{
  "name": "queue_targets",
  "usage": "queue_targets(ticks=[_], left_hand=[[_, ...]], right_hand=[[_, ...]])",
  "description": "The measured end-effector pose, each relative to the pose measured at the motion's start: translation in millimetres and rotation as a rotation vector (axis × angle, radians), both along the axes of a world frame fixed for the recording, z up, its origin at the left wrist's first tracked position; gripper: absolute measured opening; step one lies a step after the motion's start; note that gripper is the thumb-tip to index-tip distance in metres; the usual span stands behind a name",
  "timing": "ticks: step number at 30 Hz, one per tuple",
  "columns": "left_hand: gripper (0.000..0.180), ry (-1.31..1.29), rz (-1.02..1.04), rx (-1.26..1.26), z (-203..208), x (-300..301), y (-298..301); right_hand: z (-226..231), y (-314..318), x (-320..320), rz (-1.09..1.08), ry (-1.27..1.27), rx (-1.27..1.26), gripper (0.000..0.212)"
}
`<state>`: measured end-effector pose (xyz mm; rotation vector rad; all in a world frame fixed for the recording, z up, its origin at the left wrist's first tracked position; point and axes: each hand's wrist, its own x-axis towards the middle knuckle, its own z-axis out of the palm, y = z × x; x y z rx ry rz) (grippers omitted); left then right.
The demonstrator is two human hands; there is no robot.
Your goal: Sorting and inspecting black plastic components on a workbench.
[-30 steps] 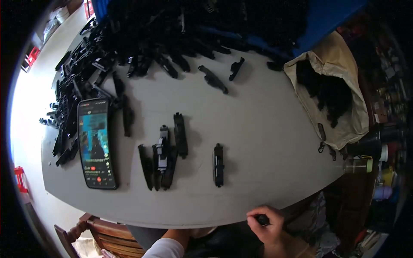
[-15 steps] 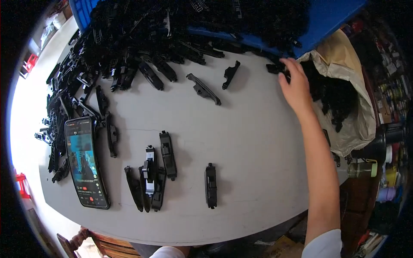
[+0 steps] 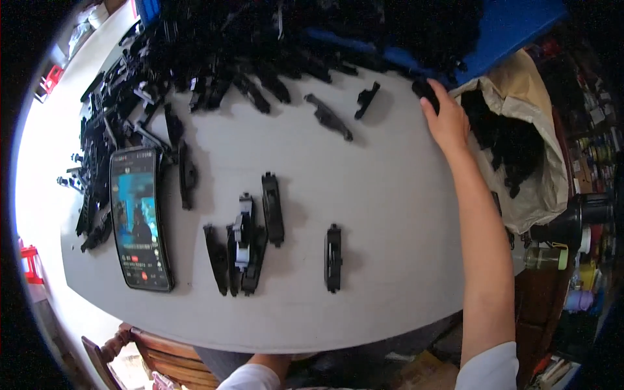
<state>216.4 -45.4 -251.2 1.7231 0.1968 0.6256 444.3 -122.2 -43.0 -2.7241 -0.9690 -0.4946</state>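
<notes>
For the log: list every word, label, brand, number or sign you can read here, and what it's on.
Phone screen: small lines of text, too small and blurred to read.
Single black part on the table: none visible.
Beige bag: none visible.
Small items at the right edge: too small and dim to read.
</notes>
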Motion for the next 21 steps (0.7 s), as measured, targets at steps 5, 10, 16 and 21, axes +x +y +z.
queue_targets(ticks=[5,10,16,21], left_hand=[[0.031,0.142,0.005,-0.055,-4.4,-89.6,-37.5],[0.031,0.226,-0.006,-0.066,9.5,-166.9,-64.8],[0.031,0.225,0.008,-0.008,38.5,-221.3,-67.4],[0.031,0.631,-0.243,-0.240,121.9,-259.4,-52.5]], right_hand=[[-1.3,-5.3,-35.6,-0.020,-0.077,0.003,0.037],[-1.2,-26.8,-116.6,0.214,-0.081,0.130,0.034],[9.2,-58.7,-227.6,0.292,-0.007,0.078,0.037],[10.6,-78.5,-264.3,0.350,-0.014,0.078,0.039]])
